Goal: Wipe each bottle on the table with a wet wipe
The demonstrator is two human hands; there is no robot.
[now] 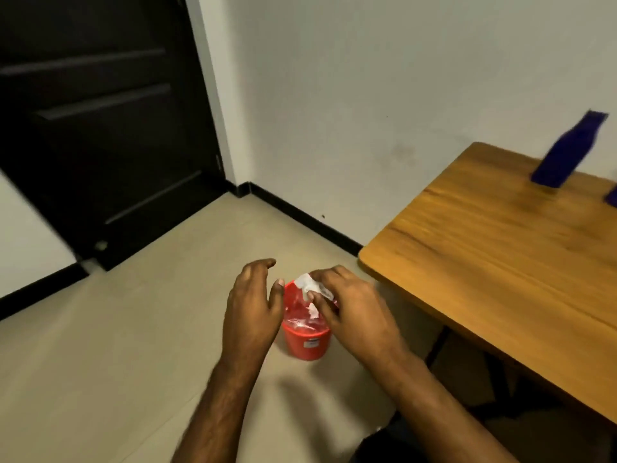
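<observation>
1. Step in hand, as I judged it: disposal of a wet wipe at the red bin on the floor, not wiping. Both hands were over the bin, away from the table.
2. R hand: fingers curled, thumb and fingertips pinching the crumpled white wipe just above the bin's rim. The wipe looked partly over the clear liner bag inside the bin; couldn't tell if it touched the liner.
3. L hand: holding nothing, fingers loosely curved and slightly spread, thumb tip near the bin's rim. Contact w/ the rim couldn't be told.
4. Task's thing: a dark blue bottle stood at the far right of the table near the wall, well apart from both hands, blurred. A 2nd blue shape was cut off at the frame's right edge, prob. another bottle, not certain.
5. Next move, my guess: let the wipe drop into the bin, then turn back to the table. If a bottle is still unwiped, a fresh wipe would be needed; no wipe pack was in view.
6. Counts: 1 wipe, 1 bin, 1 table, 1 bottle clearly seen + 1 partial blue shape, 2 hands.
</observation>
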